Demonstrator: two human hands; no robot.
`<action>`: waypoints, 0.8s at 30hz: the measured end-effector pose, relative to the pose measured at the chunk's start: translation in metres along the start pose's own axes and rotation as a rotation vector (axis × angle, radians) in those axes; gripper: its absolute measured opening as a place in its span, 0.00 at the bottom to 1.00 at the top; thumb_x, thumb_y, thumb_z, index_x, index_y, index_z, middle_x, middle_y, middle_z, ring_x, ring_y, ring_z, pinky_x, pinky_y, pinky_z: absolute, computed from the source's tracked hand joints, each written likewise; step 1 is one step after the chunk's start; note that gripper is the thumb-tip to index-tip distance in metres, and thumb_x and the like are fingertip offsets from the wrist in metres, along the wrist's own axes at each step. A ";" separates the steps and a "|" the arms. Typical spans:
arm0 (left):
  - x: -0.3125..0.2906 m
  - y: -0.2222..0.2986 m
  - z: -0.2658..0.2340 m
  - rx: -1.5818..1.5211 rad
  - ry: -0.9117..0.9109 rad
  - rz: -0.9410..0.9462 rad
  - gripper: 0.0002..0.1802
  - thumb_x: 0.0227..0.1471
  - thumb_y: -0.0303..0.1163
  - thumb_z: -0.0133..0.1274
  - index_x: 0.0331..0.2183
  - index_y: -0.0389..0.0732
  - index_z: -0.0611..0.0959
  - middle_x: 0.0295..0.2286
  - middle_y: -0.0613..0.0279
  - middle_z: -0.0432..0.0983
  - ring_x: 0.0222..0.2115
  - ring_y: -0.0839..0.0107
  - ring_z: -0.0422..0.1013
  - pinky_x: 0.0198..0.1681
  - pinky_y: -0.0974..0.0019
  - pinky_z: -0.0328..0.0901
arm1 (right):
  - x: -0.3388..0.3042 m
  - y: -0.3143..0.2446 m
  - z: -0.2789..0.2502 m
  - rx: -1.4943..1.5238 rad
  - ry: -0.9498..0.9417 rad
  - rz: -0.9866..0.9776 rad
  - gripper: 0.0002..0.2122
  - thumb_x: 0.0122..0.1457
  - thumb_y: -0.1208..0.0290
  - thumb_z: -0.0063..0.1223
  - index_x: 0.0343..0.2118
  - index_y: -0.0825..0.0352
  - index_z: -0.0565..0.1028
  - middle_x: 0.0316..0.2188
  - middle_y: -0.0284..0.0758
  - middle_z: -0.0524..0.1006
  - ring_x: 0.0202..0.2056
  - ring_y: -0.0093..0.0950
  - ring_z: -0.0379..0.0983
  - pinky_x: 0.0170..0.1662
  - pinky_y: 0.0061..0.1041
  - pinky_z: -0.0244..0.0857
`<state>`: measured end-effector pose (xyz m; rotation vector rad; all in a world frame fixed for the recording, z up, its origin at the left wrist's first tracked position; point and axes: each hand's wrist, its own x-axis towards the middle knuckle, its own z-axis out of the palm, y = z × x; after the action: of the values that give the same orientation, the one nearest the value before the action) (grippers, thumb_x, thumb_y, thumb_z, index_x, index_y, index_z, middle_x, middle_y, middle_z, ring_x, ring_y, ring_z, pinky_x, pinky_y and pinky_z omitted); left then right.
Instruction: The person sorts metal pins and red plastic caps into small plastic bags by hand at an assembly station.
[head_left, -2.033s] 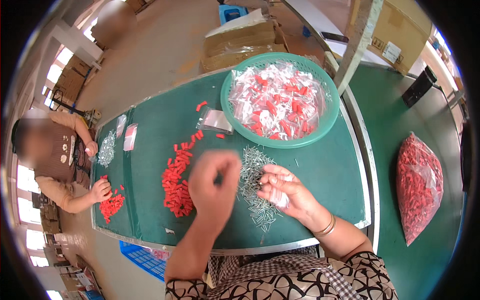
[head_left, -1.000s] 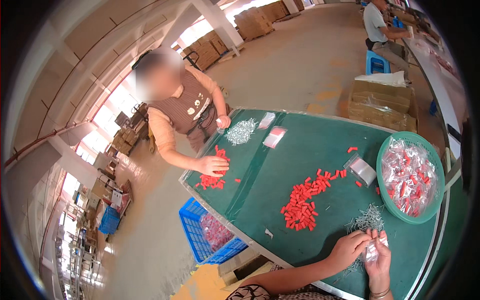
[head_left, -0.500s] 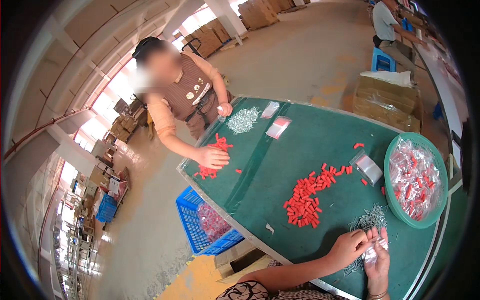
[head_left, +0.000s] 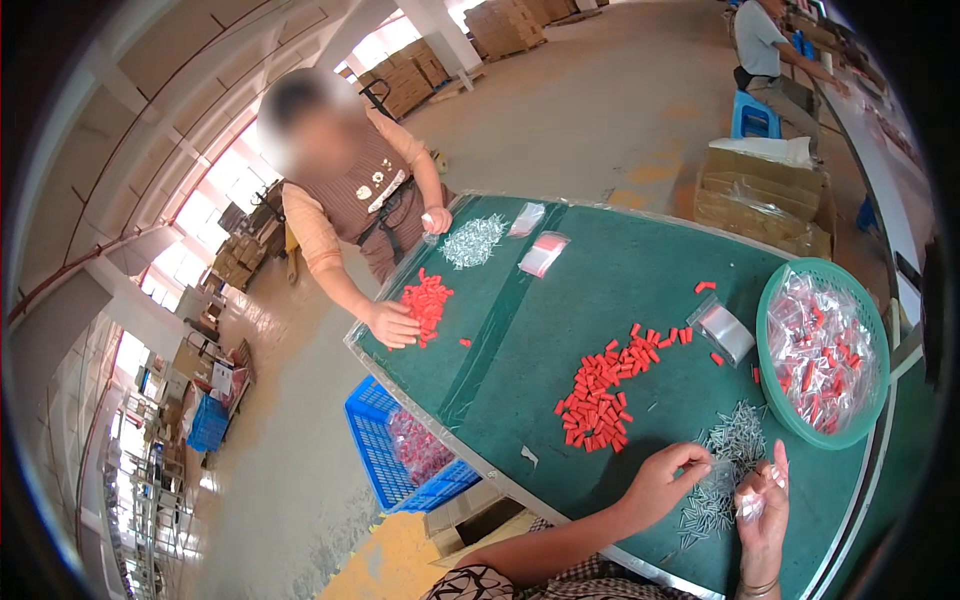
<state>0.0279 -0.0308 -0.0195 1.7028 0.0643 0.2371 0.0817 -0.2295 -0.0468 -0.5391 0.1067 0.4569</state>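
Closest in, the left hand (head_left: pixel 668 478) reaches over the green bench (head_left: pixel 560 300) with its fingers (head_left: pixel 700 457) bent down and pinched at the near edge of a pile of small silver screws (head_left: pixel 725 465). It looks like they nip one or two screws, but they are too small to be sure. The right hand (head_left: pixel 763 505) is just beside it, palm up, with its fingers mostly straight and close together, holding a little clear bag (head_left: pixel 752 505). The screw pile lies between the two hands and spreads away from them, toward the green basket (head_left: pixel 868 330). So the screws are right under the left fingers, and the bag sits just to their right. The screws point every which way, so there is no single long line to them. A bit farther, to the left, lies a heap of red plastic plugs (head_left: pixel 598 390). Next to the basket sits a flat stack of clear bags (head_left: pixel 727 331), and the basket is full of filled bags. Across the bench, another person's hand (head_left: pixel 392 325) rests by a smaller pile of red plugs (head_left: pixel 427 300), with more screws (head_left: pixel 473 240) behind it.
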 end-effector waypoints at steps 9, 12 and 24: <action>-0.030 0.026 0.033 -0.036 -0.670 0.151 0.08 0.49 0.24 0.54 0.27 0.38 0.69 0.38 0.61 0.71 0.41 0.61 0.68 0.45 0.59 0.62 | 0.000 0.009 0.011 0.177 0.022 0.099 0.22 0.61 0.74 0.47 0.58 0.59 0.61 0.24 0.26 0.63 0.21 0.16 0.57 0.25 0.17 0.60; -0.034 0.012 0.041 -0.068 -0.465 0.376 0.07 0.50 0.25 0.53 0.28 0.38 0.71 0.39 0.61 0.71 0.41 0.60 0.67 0.46 0.58 0.62 | -0.006 0.016 0.008 0.084 -0.059 0.110 0.17 0.63 0.72 0.47 0.55 0.59 0.63 0.22 0.26 0.62 0.21 0.16 0.58 0.27 0.20 0.62; -0.044 0.016 -0.050 0.075 -0.136 -0.123 0.06 0.53 0.25 0.55 0.36 0.37 0.81 0.29 0.65 0.77 0.31 0.79 0.72 0.37 0.72 0.67 | -0.025 0.021 0.048 -0.482 0.014 0.112 0.10 0.63 0.64 0.50 0.31 0.65 0.75 0.12 0.20 0.56 0.12 0.13 0.50 0.16 0.16 0.44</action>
<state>-0.0262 0.0073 -0.0024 1.7787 0.0777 0.0273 0.0485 -0.1985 -0.0107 -1.0126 0.0389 0.5917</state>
